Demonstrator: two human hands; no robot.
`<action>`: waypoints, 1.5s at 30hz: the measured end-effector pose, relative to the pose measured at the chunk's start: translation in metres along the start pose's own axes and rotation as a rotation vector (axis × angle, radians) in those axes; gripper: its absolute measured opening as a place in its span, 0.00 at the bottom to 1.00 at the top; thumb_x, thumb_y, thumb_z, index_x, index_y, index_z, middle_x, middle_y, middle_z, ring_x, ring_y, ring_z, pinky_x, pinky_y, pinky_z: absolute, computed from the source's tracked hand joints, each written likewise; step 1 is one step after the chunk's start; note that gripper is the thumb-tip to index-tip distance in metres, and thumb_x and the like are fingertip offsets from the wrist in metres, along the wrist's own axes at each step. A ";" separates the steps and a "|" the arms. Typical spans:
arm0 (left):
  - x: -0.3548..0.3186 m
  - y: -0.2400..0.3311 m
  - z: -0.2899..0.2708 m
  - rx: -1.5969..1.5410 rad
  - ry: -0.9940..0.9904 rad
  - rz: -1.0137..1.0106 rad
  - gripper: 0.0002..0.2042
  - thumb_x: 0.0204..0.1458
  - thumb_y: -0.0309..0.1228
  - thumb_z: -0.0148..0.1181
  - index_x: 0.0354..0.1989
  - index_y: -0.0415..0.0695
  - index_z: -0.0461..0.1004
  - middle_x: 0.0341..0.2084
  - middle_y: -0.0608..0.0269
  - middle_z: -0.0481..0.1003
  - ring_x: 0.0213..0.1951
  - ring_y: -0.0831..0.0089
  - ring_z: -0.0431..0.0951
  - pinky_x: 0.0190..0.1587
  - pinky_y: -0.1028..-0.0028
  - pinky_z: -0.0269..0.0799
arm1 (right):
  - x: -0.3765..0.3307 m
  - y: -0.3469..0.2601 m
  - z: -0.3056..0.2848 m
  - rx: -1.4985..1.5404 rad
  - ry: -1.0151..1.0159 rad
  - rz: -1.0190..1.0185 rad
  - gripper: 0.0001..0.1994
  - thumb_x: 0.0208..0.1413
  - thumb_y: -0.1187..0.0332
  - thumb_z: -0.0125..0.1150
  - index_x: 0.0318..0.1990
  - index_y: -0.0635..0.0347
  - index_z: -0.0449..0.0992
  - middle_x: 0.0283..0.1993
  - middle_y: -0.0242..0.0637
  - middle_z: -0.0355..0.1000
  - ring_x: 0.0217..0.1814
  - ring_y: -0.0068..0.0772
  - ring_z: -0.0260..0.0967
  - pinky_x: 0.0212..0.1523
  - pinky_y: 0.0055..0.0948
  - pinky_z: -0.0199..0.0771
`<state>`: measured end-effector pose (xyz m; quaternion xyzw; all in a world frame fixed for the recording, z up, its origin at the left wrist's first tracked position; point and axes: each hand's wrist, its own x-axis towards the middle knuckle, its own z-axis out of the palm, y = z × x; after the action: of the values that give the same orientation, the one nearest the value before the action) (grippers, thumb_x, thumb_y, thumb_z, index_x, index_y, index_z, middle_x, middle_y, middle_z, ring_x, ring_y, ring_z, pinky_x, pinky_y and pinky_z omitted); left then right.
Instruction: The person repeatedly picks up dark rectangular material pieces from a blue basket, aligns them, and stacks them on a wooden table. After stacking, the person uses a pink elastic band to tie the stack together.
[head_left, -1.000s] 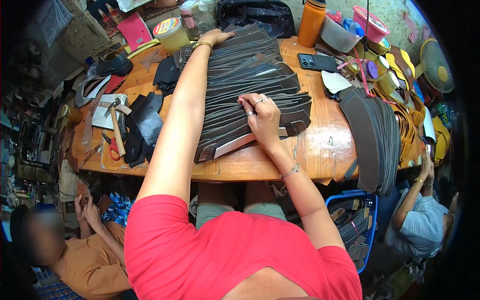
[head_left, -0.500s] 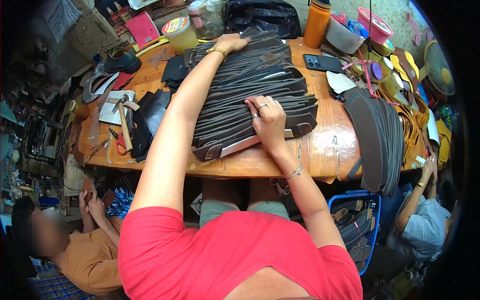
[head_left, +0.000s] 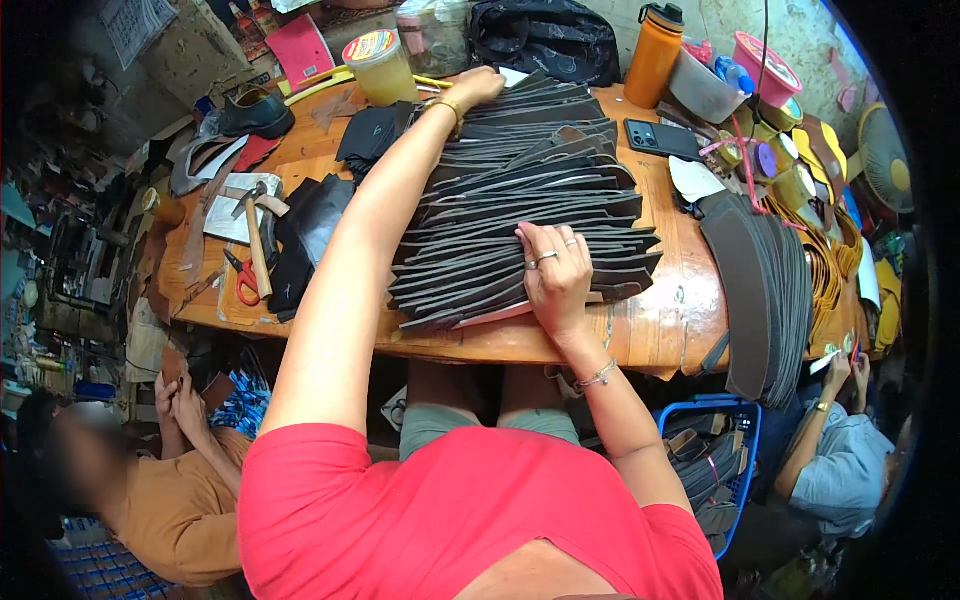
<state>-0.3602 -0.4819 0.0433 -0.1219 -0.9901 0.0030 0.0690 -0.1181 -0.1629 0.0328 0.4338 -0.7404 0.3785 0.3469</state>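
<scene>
Since a second ago little has changed: both hands stay on the fanned stack of dark leather strips [head_left: 520,215], which lies in the middle of the wooden table [head_left: 660,325]; only the view has shifted a bit.

Left of the stack: a hammer [head_left: 256,240] and red-handled scissors [head_left: 243,280] by loose dark leather pieces [head_left: 305,235], a black shoe [head_left: 255,112] further back.

Left hand [head_left: 478,85] reaches across to the stack's far end, fingers curled over the edge, lightly grasping the top strips. Right hand [head_left: 555,272] lies flat on the stack's near side, palm down, fingers spread, pressing and gripping nothing.

Behind the stack: yellow jar [head_left: 380,65], black bag [head_left: 545,35], orange bottle [head_left: 655,55]. Right of the stack: a phone [head_left: 662,138], then another pile of dark curved strips [head_left: 765,290].

Cluttered workshop; one person sits low left of the table, another low right.
</scene>
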 end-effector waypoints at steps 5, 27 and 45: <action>0.020 0.003 0.011 -0.453 -0.127 -0.703 0.20 0.39 0.39 0.66 0.38 0.36 0.81 0.38 0.48 0.80 0.40 0.59 0.82 0.42 0.64 0.75 | -0.002 0.006 -0.003 -0.046 -0.014 0.024 0.08 0.51 0.75 0.61 0.39 0.63 0.75 0.30 0.37 0.70 0.33 0.40 0.66 0.33 0.36 0.64; -0.004 0.012 -0.003 -0.816 -0.340 -0.552 0.20 0.44 0.40 0.64 0.41 0.37 0.80 0.35 0.58 0.81 0.30 0.70 0.79 0.34 0.66 0.73 | -0.002 0.007 0.000 -0.057 -0.023 0.049 0.07 0.52 0.74 0.62 0.39 0.61 0.76 0.30 0.35 0.71 0.32 0.37 0.67 0.33 0.35 0.63; 0.012 0.046 -0.023 0.218 0.213 -0.016 0.10 0.44 0.35 0.63 0.31 0.42 0.81 0.32 0.51 0.80 0.36 0.53 0.81 0.39 0.58 0.77 | -0.001 0.008 0.000 -0.054 -0.017 0.049 0.07 0.52 0.73 0.62 0.39 0.62 0.76 0.29 0.36 0.70 0.31 0.37 0.66 0.32 0.34 0.63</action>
<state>-0.3571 -0.4343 0.0664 -0.1053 -0.9720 0.0968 0.1863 -0.1246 -0.1597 0.0302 0.4090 -0.7638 0.3630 0.3429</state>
